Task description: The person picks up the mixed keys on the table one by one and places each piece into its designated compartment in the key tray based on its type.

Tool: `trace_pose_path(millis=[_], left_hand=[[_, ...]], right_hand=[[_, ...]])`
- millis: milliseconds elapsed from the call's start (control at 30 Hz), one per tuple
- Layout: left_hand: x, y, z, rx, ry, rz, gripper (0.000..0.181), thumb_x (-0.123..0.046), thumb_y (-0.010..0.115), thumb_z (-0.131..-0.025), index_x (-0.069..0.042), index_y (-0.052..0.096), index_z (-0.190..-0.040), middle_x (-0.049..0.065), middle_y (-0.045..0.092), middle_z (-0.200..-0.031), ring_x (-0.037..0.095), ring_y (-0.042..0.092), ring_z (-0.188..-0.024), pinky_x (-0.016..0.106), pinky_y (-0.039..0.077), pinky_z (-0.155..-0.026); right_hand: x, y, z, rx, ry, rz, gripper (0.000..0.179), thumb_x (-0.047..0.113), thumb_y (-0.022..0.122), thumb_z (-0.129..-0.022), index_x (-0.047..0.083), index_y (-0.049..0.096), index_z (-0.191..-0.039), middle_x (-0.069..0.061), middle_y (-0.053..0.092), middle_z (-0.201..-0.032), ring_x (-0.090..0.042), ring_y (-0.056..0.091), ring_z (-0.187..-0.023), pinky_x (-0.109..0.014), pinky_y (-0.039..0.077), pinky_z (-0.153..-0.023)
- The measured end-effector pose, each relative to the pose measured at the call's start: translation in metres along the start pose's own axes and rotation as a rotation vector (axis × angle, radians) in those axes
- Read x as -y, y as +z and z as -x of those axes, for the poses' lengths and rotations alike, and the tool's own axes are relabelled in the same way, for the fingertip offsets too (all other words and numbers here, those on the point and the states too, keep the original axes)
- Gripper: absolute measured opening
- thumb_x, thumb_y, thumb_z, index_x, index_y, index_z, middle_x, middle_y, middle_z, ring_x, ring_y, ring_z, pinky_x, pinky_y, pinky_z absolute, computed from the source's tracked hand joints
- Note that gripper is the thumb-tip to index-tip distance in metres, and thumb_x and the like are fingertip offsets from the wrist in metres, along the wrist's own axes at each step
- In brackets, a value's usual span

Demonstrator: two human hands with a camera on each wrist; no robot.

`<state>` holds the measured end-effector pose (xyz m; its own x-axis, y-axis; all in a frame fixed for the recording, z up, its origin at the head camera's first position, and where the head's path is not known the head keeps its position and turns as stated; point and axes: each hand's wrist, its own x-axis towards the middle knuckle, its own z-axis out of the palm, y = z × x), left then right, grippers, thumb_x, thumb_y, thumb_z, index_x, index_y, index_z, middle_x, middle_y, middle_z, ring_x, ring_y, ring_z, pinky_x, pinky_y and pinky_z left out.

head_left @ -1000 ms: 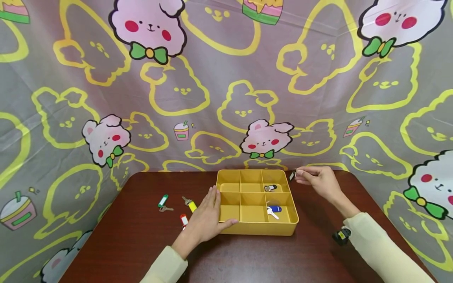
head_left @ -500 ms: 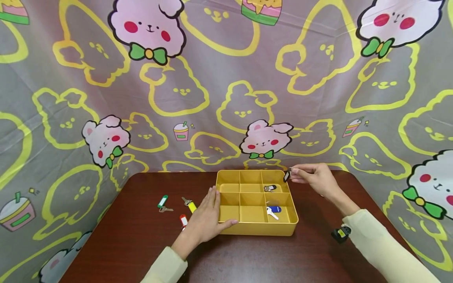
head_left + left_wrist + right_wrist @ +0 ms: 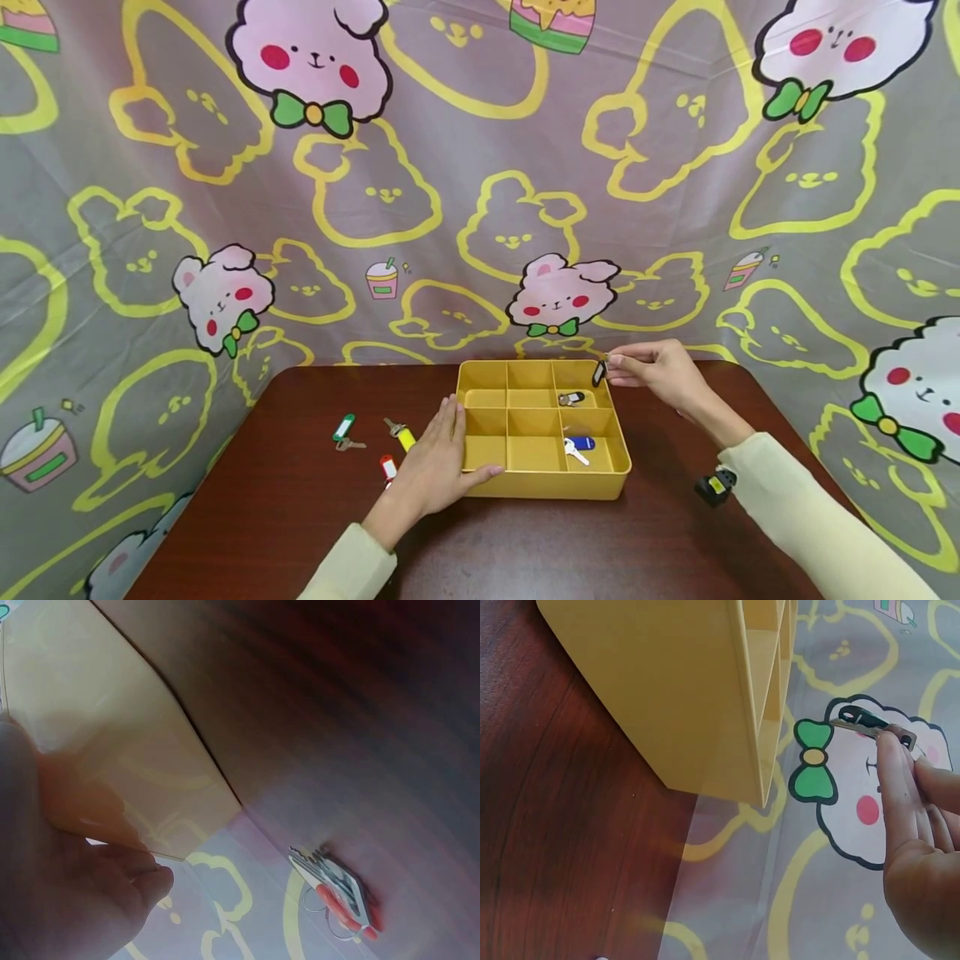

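Note:
A yellow six-compartment box (image 3: 543,486) stands on the table. My left hand (image 3: 435,458) rests along its left wall with fingers straight, the thumb by the front rim. At the back right corner, my right hand (image 3: 663,379) pinches a key with a black tag (image 3: 598,373), which hangs over the back right compartment. In the right wrist view, the key and its black tag (image 3: 865,718) stick out past my fingertips. Another black-tagged key (image 3: 572,399) lies in that compartment. A blue-tagged key (image 3: 579,446) is in the front right one.
Left of the box lie a green-tagged key (image 3: 345,432), a yellow-tagged key (image 3: 406,437) and a red tag (image 3: 387,467), partly behind my left hand. A patterned cloth (image 3: 442,208) hangs behind and beside the table (image 3: 517,550).
My right hand has moved left with the black-tagged key, from beside the box to over its back right compartment. The left hand has stayed in place.

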<state>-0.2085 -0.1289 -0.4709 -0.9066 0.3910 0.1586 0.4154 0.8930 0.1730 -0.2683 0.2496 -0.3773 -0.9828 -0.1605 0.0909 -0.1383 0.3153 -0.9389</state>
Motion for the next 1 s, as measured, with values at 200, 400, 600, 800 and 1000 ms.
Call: trace_pose_path(millis=[200,400,600,800,1000], left_hand=[[0.000,-0.002,0.000,0.001,0.000,0.004,0.115,-0.081,0.050,-0.094,0.006,0.021,-0.164,0.023,0.009,-0.176,0.035,0.013,-0.165,0.048,0.028,-0.132],[0.000,-0.003,0.001,0.009,-0.002,0.022,0.115,-0.081,0.050,-0.094,0.005,0.021,-0.164,0.023,0.008,-0.176,0.036,0.014,-0.165,0.049,0.028,-0.132],[0.000,-0.003,0.001,0.012,0.000,0.027,0.114,-0.081,0.050,-0.094,0.005,0.020,-0.164,0.023,0.008,-0.176,0.037,0.015,-0.165,0.049,0.028,-0.132],[0.000,-0.002,0.001,0.009,0.002,0.015,0.115,-0.082,0.048,-0.094,0.004,0.020,-0.165,0.022,0.008,-0.176,0.037,0.016,-0.165,0.048,0.029,-0.131],[0.001,-0.002,0.002,0.005,0.003,0.013,0.116,-0.083,0.048,-0.094,0.004,0.020,-0.165,0.022,0.009,-0.176,0.037,0.016,-0.165,0.048,0.029,-0.131]], right_hand=[[0.004,0.002,-0.003,0.024,0.006,0.011,0.038,0.013,0.069,-0.102,-0.016,0.067,-0.127,-0.031,0.075,-0.117,-0.014,0.081,-0.088,-0.033,0.066,-0.079],[0.009,0.003,-0.010,0.044,0.034,0.040,0.038,0.012,0.068,-0.102,-0.016,0.066,-0.128,-0.031,0.076,-0.115,-0.013,0.081,-0.085,-0.034,0.066,-0.078],[0.012,0.006,-0.019,0.093,0.031,0.053,0.035,0.008,0.065,-0.104,-0.019,0.065,-0.127,-0.031,0.076,-0.111,-0.011,0.079,-0.083,-0.034,0.066,-0.079],[0.011,0.006,-0.028,0.115,0.059,0.080,0.035,0.008,0.065,-0.104,-0.018,0.065,-0.128,-0.029,0.078,-0.110,-0.013,0.080,-0.084,-0.035,0.067,-0.079],[0.008,0.006,-0.037,0.130,0.113,0.102,0.034,0.008,0.065,-0.104,-0.016,0.066,-0.128,-0.026,0.079,-0.110,-0.016,0.081,-0.085,-0.036,0.067,-0.079]])
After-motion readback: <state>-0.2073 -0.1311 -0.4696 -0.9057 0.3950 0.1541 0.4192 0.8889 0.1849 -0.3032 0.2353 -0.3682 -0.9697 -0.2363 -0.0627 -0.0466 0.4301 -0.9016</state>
